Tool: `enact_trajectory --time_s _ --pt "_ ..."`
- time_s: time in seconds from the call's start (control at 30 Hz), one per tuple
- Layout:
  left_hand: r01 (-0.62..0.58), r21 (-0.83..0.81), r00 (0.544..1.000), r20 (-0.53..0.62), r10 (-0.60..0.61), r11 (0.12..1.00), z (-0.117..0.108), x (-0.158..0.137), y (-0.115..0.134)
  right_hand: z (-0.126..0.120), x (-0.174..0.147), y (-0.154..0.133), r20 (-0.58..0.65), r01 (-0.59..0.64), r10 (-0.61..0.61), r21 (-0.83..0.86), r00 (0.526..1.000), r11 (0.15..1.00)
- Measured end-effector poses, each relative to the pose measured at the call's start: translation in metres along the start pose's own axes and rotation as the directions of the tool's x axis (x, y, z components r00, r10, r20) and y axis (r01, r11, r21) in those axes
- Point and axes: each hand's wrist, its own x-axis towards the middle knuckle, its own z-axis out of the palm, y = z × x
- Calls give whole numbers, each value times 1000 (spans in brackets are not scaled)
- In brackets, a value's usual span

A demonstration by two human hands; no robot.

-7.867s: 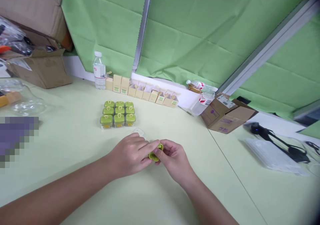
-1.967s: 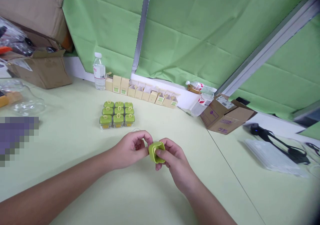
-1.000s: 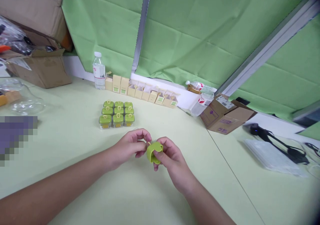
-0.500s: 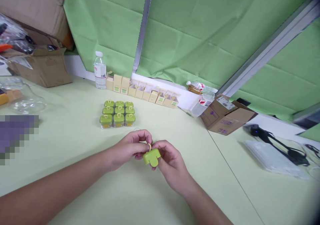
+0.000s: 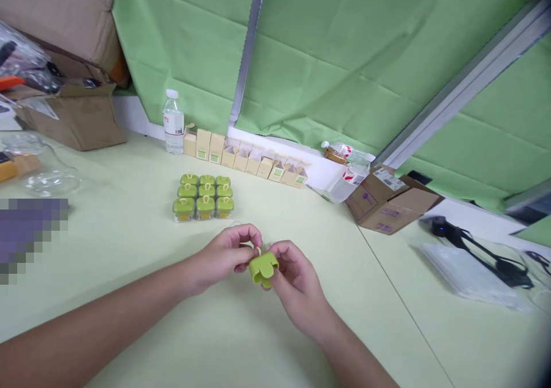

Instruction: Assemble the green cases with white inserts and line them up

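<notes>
A green silicone cover [image 5: 263, 266] with rounded flaps is held above the table between my two hands, its hollow underside turned partly toward me. My right hand [image 5: 297, 284] is closed on its right side, thumb on a flap. At the cover's upper left, my left hand [image 5: 228, 256] pinches a small yellow loop [image 5: 259, 251] that is mostly covered by the fingers. Beyond my hands, several small clear jars [image 5: 205, 206] with green tops and yellow loops stand in tight rows.
Small cream cartons [image 5: 241, 158], some with open flaps, line the wall beside an upright water bottle [image 5: 174, 124]. Two more bottles [image 5: 344, 184] lie near an open cardboard box [image 5: 379, 201]. At right are plastic bags [image 5: 469, 276] and a black strapped device [image 5: 482, 256]; a carton [image 5: 77, 121] stands left.
The green cover has tilted in my fingers, so its hollow inside and lower flap show more. Both hands keep nearly the same place and grip.
</notes>
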Motion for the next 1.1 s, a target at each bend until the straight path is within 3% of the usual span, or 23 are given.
enact_trajectory --time_s 0.1,0.2,0.27,0.33,0.43,0.6,0.7,0.8,0.87,0.93,1.03,1.1 --pt "-33 -13 999 29 34 999 -5 1 -2 0 4 -2 -77 -16 22 71 997 997" --pt "-195 113 980 58 190 974 -6 -2 -4 -2 7 -8 -164 -41 58 108 985 993" --pt "-353 347 935 93 343 869 -3 -7 -5 -2 7 -12 -172 -85 105 119 979 989" --pt "-484 548 866 187 464 682 1 -11 -7 -1 6 -15 -122 -123 138 125 983 985" --pt "-580 626 798 304 521 521 8 -13 -11 5 4 -14 -67 -123 130 99 989 987" --pt "-611 657 761 333 557 442 8 -11 -14 10 3 -10 -27 -111 112 51 993 993" --pt "-571 674 771 243 588 470 6 -11 -10 3 4 -11 -18 -83 84 71 996 994" --pt "-430 716 797 15 604 550 1 -9 -5 -11 8 -11 -196 8 -8 0 980 1000" --pt "-349 734 797 -94 596 582 -3 -6 -3 -21 12 -8 -357 -1 -67 -186 932 983" --pt "-309 747 795 -137 591 589 -7 -3 -3 -28 15 -1 -402 -77 -104 -410 910 909" --pt "-315 774 780 -119 614 549 -11 0 -5 -32 17 14 -253 -92 -111 -673 961 734" --pt "-340 793 763 -82 641 506 -11 1 -7 -30 17 22 -146 -49 -94 -754 985 655"
